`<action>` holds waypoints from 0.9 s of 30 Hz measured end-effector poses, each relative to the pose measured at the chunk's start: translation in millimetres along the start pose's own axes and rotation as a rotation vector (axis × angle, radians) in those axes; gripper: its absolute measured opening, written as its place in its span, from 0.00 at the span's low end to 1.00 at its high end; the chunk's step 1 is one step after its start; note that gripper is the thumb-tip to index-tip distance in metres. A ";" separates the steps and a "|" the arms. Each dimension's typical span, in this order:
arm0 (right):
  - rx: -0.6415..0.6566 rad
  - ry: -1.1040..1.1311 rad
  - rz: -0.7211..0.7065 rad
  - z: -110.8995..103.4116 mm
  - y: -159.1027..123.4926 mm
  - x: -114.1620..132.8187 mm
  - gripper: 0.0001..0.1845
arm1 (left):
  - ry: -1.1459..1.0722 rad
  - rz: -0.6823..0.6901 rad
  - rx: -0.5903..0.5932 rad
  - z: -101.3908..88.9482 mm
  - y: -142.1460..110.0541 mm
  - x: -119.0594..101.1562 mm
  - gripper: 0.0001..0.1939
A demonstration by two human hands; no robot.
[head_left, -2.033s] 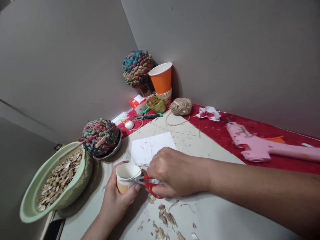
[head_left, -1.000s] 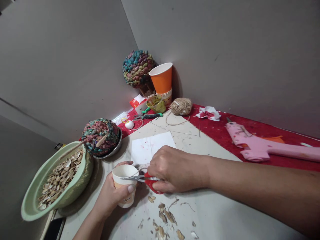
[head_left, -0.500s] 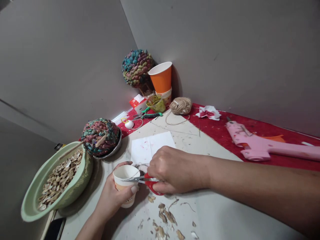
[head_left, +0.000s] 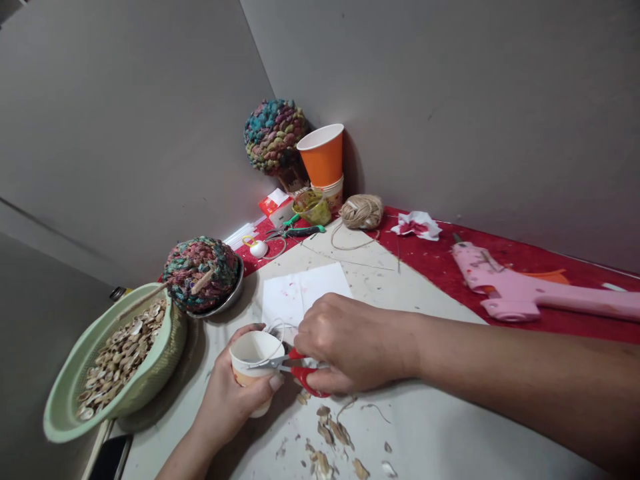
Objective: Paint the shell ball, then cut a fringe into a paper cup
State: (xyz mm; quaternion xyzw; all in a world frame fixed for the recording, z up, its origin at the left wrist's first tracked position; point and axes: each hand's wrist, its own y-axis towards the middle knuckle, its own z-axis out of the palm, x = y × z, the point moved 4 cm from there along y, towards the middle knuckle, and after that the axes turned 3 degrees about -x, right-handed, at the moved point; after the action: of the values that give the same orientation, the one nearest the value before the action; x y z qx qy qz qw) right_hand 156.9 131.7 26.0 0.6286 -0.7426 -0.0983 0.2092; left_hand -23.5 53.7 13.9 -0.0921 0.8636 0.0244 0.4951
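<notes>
Cradling the paper cup point(head_left: 244, 371), the person's left hand point(head_left: 225, 397) had its thumb on the near wall and its other fingers wrapped around the far side. The cup was held close to upright above the bench point(head_left: 425, 420), mouth up, so its long axis ran roughly up and down. From where I stood, the scissors point(head_left: 285, 363) reached it from the right, their long axis lying almost level, across that of the cup, with the tips pointing toward the person's left. The blades met the cup at its rim; how far they were parted I could not tell. Clenched around the red handles, the right hand point(head_left: 345, 347) was just to the right of the cup and nearer the scissors, while the left was the one touching the cup. White paper point(head_left: 285, 293) lay flat beyond both hands, shell scraps point(head_left: 325, 427) were scattered on the nearer side, and a pink glue gun point(head_left: 513, 291) rested well off to the right.
</notes>
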 end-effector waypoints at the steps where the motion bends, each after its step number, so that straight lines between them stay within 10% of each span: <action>1: 0.003 -0.002 -0.004 0.4 0.0 -0.1 0.11 | 0.002 -0.002 -0.005 0.5 0.0 -0.4 0.32; 7: -0.013 -0.009 -0.030 2.5 0.4 -0.5 0.10 | -0.007 -0.011 -0.069 -1.3 0.3 -3.6 0.31; 15: 0.011 0.016 -0.030 -1.8 2.0 0.9 0.11 | -0.393 -0.107 0.170 -6.8 1.8 5.8 0.45; 27: 0.060 0.029 0.015 -2.2 -0.1 -0.9 0.10 | -0.173 -0.053 0.192 -2.7 3.6 5.3 0.33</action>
State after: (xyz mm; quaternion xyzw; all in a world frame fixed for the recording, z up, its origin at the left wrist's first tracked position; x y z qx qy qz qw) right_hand 158.0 132.8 27.8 0.6303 -0.7468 -0.0655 0.2018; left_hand -29.0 56.1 10.6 -0.0646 0.8132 -0.0634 0.5749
